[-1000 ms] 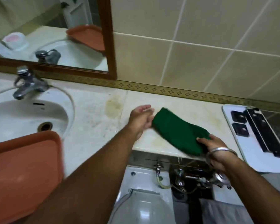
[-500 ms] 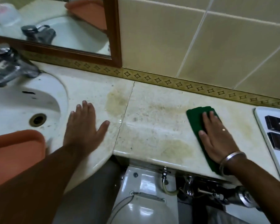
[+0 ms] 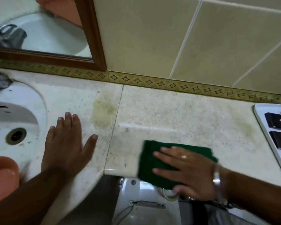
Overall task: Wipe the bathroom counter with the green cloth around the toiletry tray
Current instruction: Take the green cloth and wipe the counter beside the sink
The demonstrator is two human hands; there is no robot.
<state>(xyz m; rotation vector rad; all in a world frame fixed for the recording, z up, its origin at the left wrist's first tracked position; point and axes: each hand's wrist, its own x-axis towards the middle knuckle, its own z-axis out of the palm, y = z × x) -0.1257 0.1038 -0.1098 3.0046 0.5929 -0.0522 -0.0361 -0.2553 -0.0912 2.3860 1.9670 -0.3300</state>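
Now the right hand (image 3: 190, 168) lies flat on the green cloth (image 3: 152, 161), fingers spread and pointing toward the sink (image 3: 15, 114); this grip is open, pressing the cloth down rather than pinching it. Half a second earlier the same hand pressed the cloth farther back on the tabletop (image 3: 177, 116), close to the patterned border tile (image 3: 152, 82) and nearer the white toiletry tray (image 3: 263, 127). The cloth has since been dragged forward and leftward to the front edge, where its lower part overhangs the rim above the toilet cistern (image 3: 141, 190). The left hand (image 3: 66, 143) rests palm-down, fingers open and holding nothing, on the tabletop just beside the sink, much as it did half a second ago; it appears to serve as a brace. An orange tray (image 3: 2, 174) sits at the lower left over the basin, well apart from the cloth.

Interpretation: one wiping stroke from back to front seems to have been made over the strip just left of the toiletry tray. Yellowish stains (image 3: 102, 112) near the seam in the stone, and a fainter patch beside the toiletry tray, remain visible, so the wipe is judged only partly done. Further passes would likely need to cover the seam area and the margin along the toiletry tray without nudging it.
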